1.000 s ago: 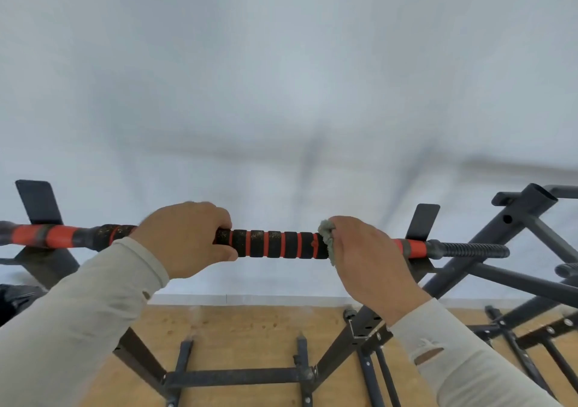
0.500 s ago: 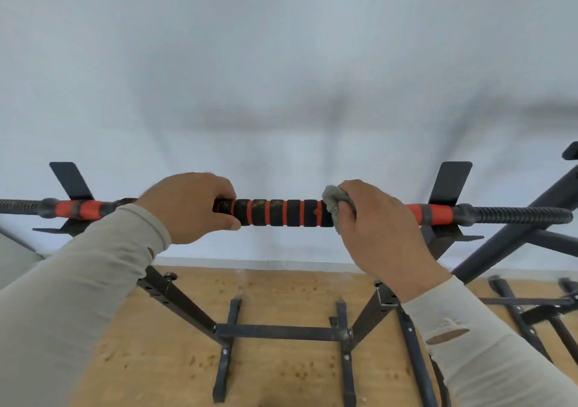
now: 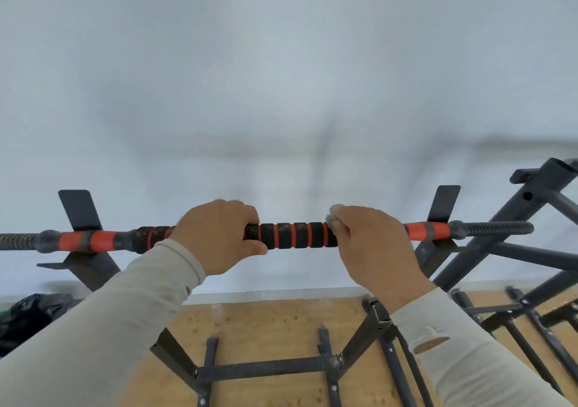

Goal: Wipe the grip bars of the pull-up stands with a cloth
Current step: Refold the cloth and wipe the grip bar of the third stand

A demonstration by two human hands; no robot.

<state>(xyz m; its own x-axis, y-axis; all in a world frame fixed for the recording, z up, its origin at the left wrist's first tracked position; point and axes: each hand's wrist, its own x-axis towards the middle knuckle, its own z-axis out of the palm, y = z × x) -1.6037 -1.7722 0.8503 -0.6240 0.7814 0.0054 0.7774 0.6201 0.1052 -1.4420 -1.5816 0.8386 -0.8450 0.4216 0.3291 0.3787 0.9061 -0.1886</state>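
Head view: wiping looks underway, with the bar [image 3: 294, 235] only partly covered. Left hand [image 3: 219, 234] curls round the bar, steadying it; right hand [image 3: 372, 244] just beside, right of it, wraps the cloth [image 3: 332, 216] round the bar. Foam is black with orange rings, speckled; both bar ends and the stand [image 3: 531, 219] farther right likely remain.

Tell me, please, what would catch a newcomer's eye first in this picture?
Most striking is the horizontal black foam grip bar with orange rings crossing the middle of the view, with both hands wrapped over it. The left hand grips it bare, while the right hand holds a small grey-green cloth against the bar. Below lie the dark metal stand frame and the speckled wooden floor, with a second dark stand at far right.
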